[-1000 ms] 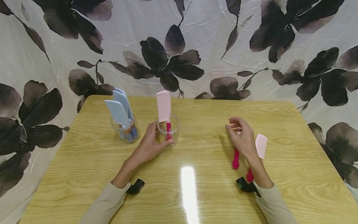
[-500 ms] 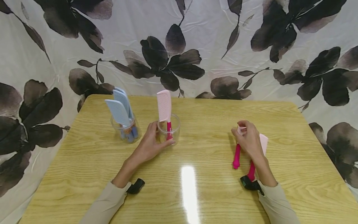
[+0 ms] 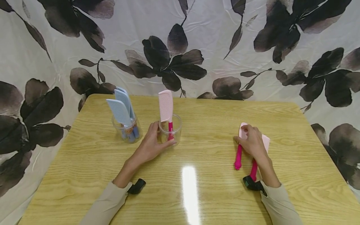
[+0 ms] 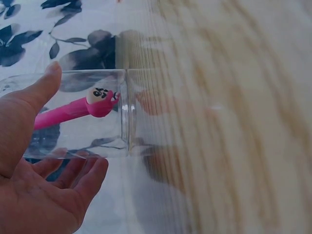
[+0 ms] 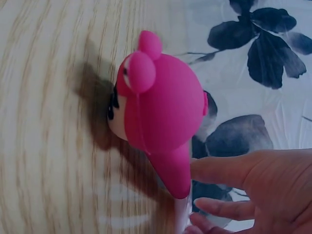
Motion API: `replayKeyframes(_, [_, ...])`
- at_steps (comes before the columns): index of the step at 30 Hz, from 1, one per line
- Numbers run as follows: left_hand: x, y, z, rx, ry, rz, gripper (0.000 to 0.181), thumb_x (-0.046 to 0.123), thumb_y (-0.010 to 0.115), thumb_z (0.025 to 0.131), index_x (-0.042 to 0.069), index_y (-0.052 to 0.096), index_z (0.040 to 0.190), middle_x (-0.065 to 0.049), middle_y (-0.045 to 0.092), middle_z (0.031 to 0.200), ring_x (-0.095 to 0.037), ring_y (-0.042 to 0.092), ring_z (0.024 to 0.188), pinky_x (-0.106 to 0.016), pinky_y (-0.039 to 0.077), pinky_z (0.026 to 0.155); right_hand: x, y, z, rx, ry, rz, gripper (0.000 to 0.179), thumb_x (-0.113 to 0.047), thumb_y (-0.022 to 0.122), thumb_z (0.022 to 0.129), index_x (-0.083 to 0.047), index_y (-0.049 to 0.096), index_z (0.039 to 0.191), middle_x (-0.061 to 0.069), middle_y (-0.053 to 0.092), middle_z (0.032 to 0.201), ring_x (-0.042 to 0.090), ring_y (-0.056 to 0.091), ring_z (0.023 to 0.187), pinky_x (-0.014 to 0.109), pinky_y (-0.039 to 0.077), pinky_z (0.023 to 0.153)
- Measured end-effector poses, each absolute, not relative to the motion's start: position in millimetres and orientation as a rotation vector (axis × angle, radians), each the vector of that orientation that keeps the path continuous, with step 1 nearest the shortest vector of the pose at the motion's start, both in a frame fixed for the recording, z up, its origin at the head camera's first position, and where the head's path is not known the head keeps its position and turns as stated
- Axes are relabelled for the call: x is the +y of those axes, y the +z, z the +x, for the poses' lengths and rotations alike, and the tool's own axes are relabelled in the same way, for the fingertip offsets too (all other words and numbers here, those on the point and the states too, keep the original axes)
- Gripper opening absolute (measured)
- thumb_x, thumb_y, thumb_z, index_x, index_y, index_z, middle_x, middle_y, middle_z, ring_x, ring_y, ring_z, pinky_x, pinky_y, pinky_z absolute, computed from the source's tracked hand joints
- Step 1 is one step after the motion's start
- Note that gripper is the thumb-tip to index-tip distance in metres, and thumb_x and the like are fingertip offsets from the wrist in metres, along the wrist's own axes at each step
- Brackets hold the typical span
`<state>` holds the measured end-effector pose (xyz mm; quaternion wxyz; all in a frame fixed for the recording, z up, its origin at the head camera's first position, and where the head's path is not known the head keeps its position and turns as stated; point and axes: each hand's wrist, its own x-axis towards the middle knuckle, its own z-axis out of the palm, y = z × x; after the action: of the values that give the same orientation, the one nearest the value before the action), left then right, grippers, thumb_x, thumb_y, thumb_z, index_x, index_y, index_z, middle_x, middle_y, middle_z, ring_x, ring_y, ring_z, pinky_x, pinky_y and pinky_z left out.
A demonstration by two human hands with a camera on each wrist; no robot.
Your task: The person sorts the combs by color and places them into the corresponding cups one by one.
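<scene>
In the head view my left hand (image 3: 152, 145) holds a clear jar (image 3: 178, 132) from its left side, thumb across the front. One comb (image 3: 166, 106) with a pale pink head stands in it, and its hot-pink handle (image 4: 73, 112) shows through the wall in the left wrist view. My right hand (image 3: 251, 142) pinches the pale head of another pink comb (image 3: 238, 156) on the table. In the right wrist view this comb's rounded, figure-shaped handle end (image 5: 165, 102) faces the camera. A third pink comb (image 3: 254, 170) lies partly under my right wrist.
Left of my left hand stands a second clear jar (image 3: 115, 125) with several blue combs (image 3: 119, 111). The wooden table (image 3: 208, 193) ends at the back against a floral cloth (image 3: 219, 47).
My right hand has moved a little right and towards me, and its fingers have closed on the comb's head. The left hand stays on its jar.
</scene>
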<state>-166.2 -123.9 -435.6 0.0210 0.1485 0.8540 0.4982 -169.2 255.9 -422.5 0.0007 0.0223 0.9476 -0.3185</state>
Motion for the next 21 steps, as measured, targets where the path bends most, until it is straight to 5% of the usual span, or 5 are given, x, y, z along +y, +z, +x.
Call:
replayKeyframes(13, [-123.8, -434.7, -165.5, 2.655, 1.537, 0.454, 0.087, 0.020, 0.085, 0.087, -0.004, 0.031, 0.151, -0.026, 0.041, 0.142, -0.039, 0.045, 0.131, -0.057, 0.044, 0.108, 253.7, -417.8, -163.8, 2.932, -0.876, 0.162, 0.055, -0.016, 0.074, 0.093, 0.011, 0.050, 0.135, 0.038, 0.043, 0.134, 0.053, 0.037, 0.124, 0.067, 0.042, 0.091])
replayKeyframes(21, [-123.7, -435.5, -165.7, 2.664, 1.527, 0.460, 0.086, 0.020, 0.086, 0.087, -0.005, 0.032, 0.151, -0.025, 0.042, 0.140, -0.037, 0.046, 0.129, -0.056, 0.045, 0.108, 255.6, -414.9, -164.4, 2.984, -0.827, 0.166, 0.053, -0.017, 0.074, 0.089, 0.011, 0.056, 0.130, 0.033, 0.056, 0.122, 0.045, 0.054, 0.107, 0.059, 0.049, 0.081])
